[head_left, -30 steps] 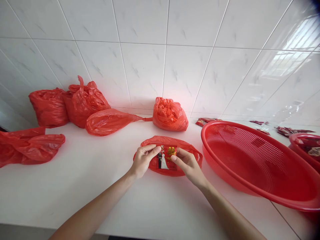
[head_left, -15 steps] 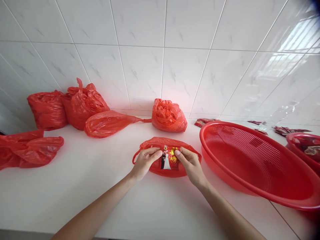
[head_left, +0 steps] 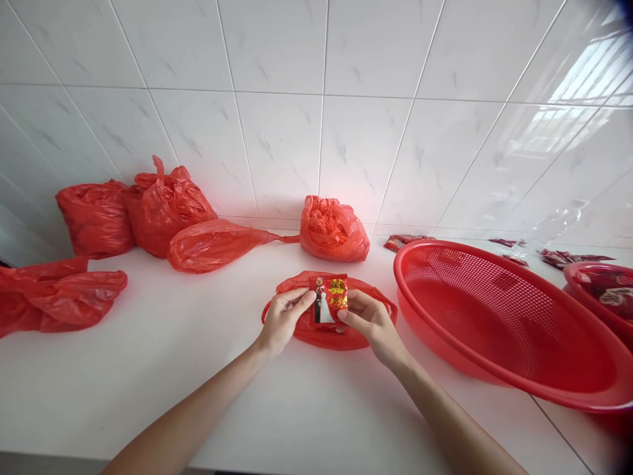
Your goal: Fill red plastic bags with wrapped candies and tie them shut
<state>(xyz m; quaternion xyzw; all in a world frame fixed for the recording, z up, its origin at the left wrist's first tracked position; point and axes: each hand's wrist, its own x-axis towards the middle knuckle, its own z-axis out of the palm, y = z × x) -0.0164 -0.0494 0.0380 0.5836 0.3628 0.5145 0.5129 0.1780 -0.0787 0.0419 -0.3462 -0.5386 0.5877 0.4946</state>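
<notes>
A small red packet (head_left: 327, 300) is held up between my two hands, its face showing a printed bride and groom and gold lettering. My left hand (head_left: 285, 320) pinches its left edge between thumb and fingers. On the other side, my right hand (head_left: 373, 323) grips the lower right edge, thumb in front and fingers behind. Beneath the packet a red plastic bag (head_left: 306, 338) lies spread on the white counter (head_left: 208, 369), its handle loops out to the sides. What lies in the bag, if anything, is mostly hidden by the packet and hands.
Close on the right stands a large red colander (head_left: 465, 330), with another red basket (head_left: 603, 284) holding packets beyond it. Several red packets (head_left: 568, 257) lie by the tiled wall near a clear plastic bottle (head_left: 558, 224). Filled red bags (head_left: 171, 208) line the back left; a crumpled bag (head_left: 64, 297) lies left.
The packet has risen a little and shifted left, tilting upright toward me. My right thumb has slid down from its upper right to its lower right edge.
</notes>
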